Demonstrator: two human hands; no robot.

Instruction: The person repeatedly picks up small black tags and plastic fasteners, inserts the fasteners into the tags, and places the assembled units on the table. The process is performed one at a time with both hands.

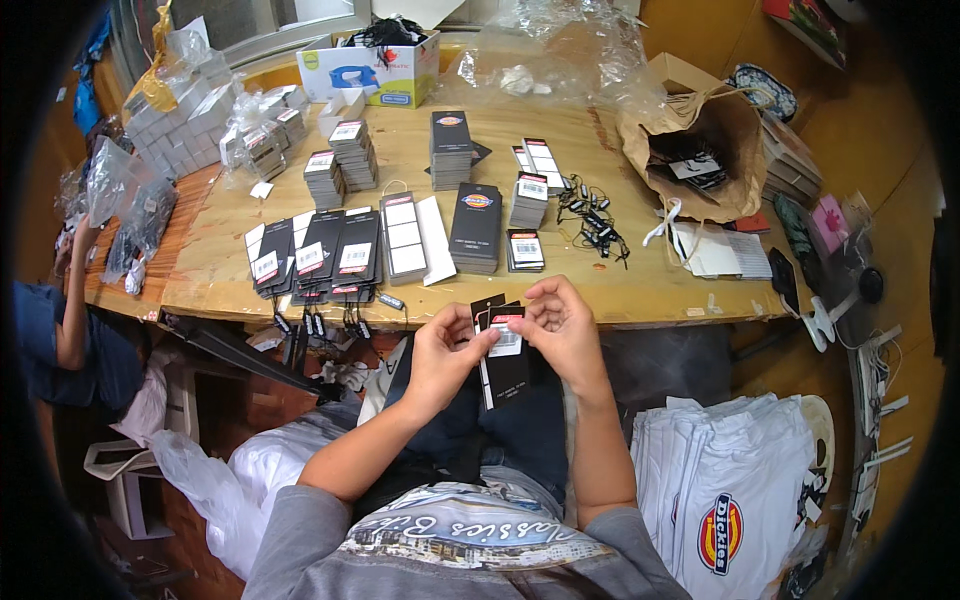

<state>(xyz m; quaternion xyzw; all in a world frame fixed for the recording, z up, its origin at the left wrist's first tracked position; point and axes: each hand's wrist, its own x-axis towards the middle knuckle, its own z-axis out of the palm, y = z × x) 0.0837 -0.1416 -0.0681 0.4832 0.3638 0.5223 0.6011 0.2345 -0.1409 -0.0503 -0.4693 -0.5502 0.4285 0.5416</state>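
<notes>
Over my lap, just off the table's front edge, I hold a few black and white hang tags (507, 372) together. My left hand (446, 350) pinches them from the left, thumb across the front. On the right, my right hand (560, 328) has its thumb and fingertips closed at the top edge of a smaller barcode tag (508, 340) lying over the black ones. Any string between those fingers is too small to make out. Beyond my hands stand a stack of black tags (475, 228), a small barcode tag stack (525, 251) and black strings with plastic seals (597, 225).
Fanned tag bundles (312, 250) lie at the table's front left, near white tags (404, 240). Farther back are more tag stacks (352, 155) and a box of strings (370, 75). A paper bag (690, 150) stands right; white shirts (715, 490) lie below. Another person's arm (72, 300) shows left.
</notes>
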